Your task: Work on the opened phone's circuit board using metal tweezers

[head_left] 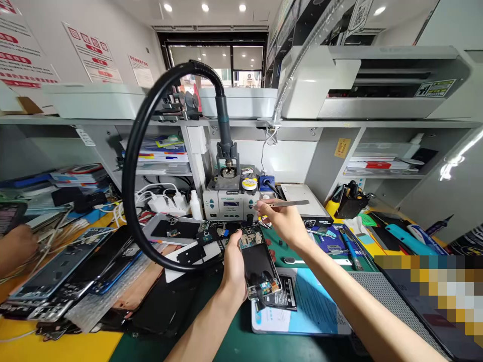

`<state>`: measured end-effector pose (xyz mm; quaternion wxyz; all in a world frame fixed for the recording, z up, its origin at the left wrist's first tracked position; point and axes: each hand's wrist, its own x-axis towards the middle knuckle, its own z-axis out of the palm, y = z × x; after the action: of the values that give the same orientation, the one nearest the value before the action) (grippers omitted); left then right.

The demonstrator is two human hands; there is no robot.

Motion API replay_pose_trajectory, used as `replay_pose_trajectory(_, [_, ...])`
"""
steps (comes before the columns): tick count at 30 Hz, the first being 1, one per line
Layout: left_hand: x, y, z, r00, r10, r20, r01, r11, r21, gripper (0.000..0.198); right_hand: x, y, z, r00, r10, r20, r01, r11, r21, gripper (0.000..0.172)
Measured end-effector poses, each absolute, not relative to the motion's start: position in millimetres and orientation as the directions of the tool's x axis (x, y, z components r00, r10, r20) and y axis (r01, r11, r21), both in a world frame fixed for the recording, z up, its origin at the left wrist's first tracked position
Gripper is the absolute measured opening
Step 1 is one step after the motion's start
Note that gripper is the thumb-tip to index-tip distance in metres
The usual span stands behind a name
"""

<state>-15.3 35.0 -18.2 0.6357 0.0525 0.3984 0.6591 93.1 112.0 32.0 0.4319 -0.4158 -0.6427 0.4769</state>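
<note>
My left hand [234, 269] is closed around an opened phone [260, 261], its back off and its circuit board and flat battery area showing. A pair of tweezers [294, 203] lies in the grip of my right hand [281, 221], pointing to the right. The fingertips of that hand are at the right-side buttons of the hot air rework station [226, 212]; whether they touch is hard to tell. A loose black battery [285, 294] rests partly under the phone, on a blue and white box [313, 306].
A thick black hose [128, 151] loops up from the bench to the hot air handle [223, 120] in its holder. Disassembled phones [68, 261] are piled at left, where another person's hand [17, 249] holds a phone. A toothbrush [317, 261] lies at right.
</note>
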Motion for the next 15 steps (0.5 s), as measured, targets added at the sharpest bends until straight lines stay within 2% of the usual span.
replay_pose_trajectory(5, [-11.9,26.6,-9.3,0.016,0.908,-0.418,-0.746,0.29,0.599,0.047,128.7,88.5,27.6,-0.281,0.942,0.183,0.011,0.194,-0.981,0.024])
replay_pose_trajectory(9, [-7.5,17.6,-6.5,0.154,0.89,-0.428,-0.662,0.415,0.624,0.067,153.4,82.7,13.7,-0.27,0.939,0.212,-0.144,0.179,-0.973,0.032])
replay_pose_trajectory(12, [-2.4,14.2,-7.4,0.177,0.887,-0.426,-0.616,0.438,0.655,0.076,164.5,81.3,4.1,-0.264,0.938,0.224,-0.241,0.16,-0.957,0.032])
replay_pose_trajectory(15, [3.5,13.4,-7.5,0.169,0.891,-0.421,-0.599,0.433,0.674,0.074,169.5,75.3,-0.9,-0.258,0.94,0.224,-0.264,0.155,-0.952,0.025])
